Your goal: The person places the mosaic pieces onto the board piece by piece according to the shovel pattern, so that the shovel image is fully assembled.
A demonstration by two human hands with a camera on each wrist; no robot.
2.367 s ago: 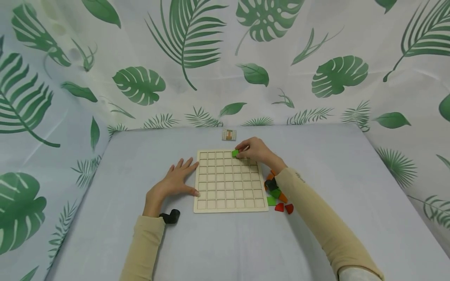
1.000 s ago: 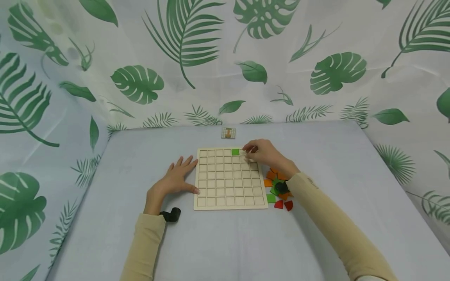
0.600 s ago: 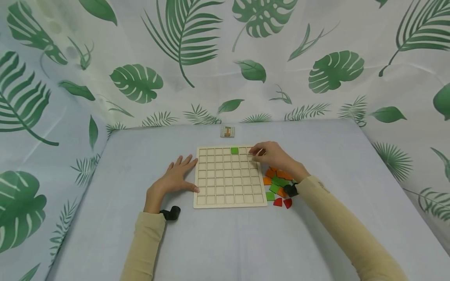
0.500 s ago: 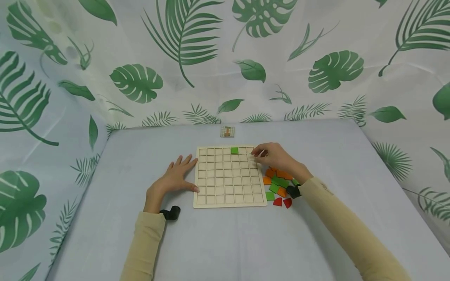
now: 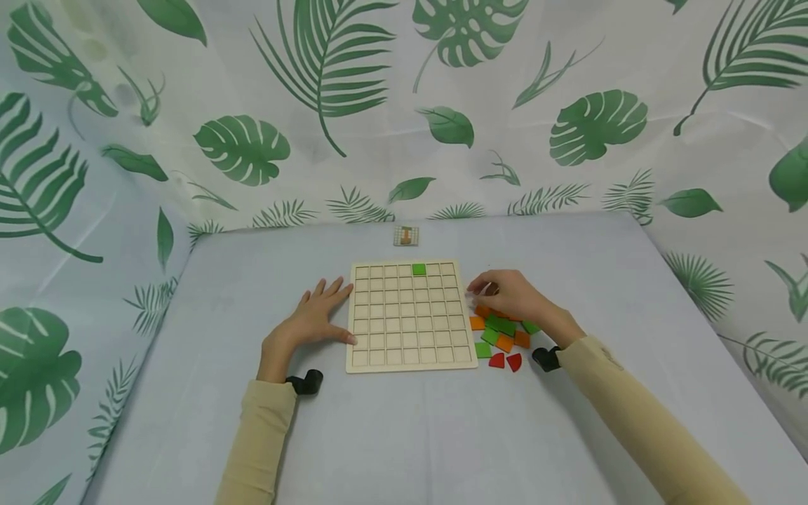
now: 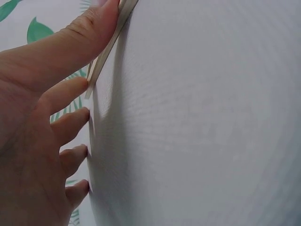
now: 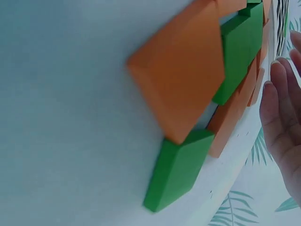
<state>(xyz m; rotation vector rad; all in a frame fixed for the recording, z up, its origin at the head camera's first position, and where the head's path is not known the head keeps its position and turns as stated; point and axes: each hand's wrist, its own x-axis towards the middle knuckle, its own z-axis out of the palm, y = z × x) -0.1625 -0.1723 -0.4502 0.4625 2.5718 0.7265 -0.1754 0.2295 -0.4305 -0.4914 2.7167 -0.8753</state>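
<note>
A pale wooden grid board (image 5: 404, 369) lies flat on the table, with one green square tile (image 5: 419, 269) in its top row. My left hand (image 5: 315, 319) is spread at the board's left edge, thumb and index finger touching it; the left wrist view shows the thumb (image 6: 89, 33) against that edge. Off the board's right side, my right hand (image 5: 508, 293) hovers over the far end of a loose tile pile, fingers loosely bent with nothing seen between them. Close in the right wrist view are an orange tile (image 7: 183, 70) and a green tile (image 7: 181, 169).
Several orange tiles (image 5: 504, 343) and green tiles (image 5: 482, 350) lie jumbled right of the board, with two red rounded pieces (image 5: 496, 360) at the near end. A small patterned card (image 5: 406, 236) lies behind the board. A leaf-printed cloth (image 5: 379, 140) hangs behind the table.
My right hand let go of the green tile in the top row, then moved right and nearer, off the board to the pile. The left hand stays at the board's edge.
</note>
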